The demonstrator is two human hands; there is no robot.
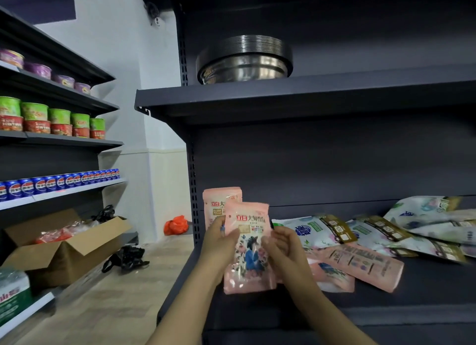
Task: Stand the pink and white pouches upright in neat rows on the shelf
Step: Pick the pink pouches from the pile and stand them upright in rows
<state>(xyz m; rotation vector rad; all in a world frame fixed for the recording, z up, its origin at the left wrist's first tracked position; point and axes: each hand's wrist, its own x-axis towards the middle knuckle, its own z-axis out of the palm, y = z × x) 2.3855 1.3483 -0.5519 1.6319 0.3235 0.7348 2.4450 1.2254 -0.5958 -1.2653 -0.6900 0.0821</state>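
A pink pouch [248,246] with a flower picture stands upright at the left end of the dark shelf [412,316]. My left hand [219,244] grips its left edge and my right hand [279,244] holds its right edge with curled fingers. Right behind it a second pink pouch [219,203] stands upright, partly hidden. To the right, two pink pouches [365,264] lie flat, and several white pouches [386,231] lie in a loose heap toward the back right.
A stack of steel bowls [244,61] sits on the shelf above. At left, another rack holds cup noodles [51,118] and blue cans [59,182]. An open cardboard box [64,246], black bags [126,258] and an orange bag [176,225] lie on the floor.
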